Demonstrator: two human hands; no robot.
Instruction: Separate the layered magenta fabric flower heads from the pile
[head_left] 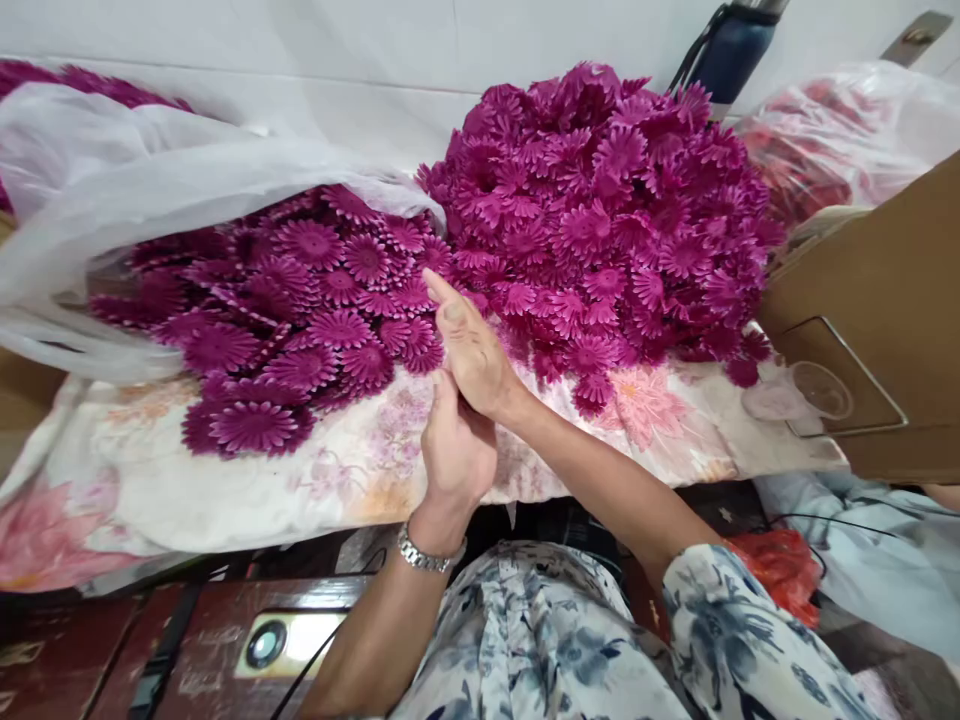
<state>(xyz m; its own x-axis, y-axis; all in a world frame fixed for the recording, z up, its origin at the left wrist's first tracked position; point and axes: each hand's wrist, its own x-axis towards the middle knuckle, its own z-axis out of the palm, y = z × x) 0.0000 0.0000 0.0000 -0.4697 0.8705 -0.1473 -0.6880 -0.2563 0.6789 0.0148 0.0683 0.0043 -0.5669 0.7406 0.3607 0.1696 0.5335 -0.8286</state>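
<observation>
My left hand (459, 455), with a metal-band watch (429, 552) at the wrist, meets my right hand (478, 355) above the front of the table. The palms press against each other, the right hand a little farther forward. Stretched-out fingers show on my right hand. On my left hand the thumb points up straight, while the other fingers are mostly hidden behind the right. No object shows between the hands. Around them lie purple artificial flower heads: a tall loose heap (592, 230) to the right, and stacked flower heads (315, 330) to the left.
A white plastic bag (187, 190) drapes over the left flowers. The floral cloth (300, 490) covers the table. On the right stand a cardboard box (870, 330), a clear bag with red contents (847, 140) and a dark blue bottle (727, 55). An orange-red bag (780, 575) lies below.
</observation>
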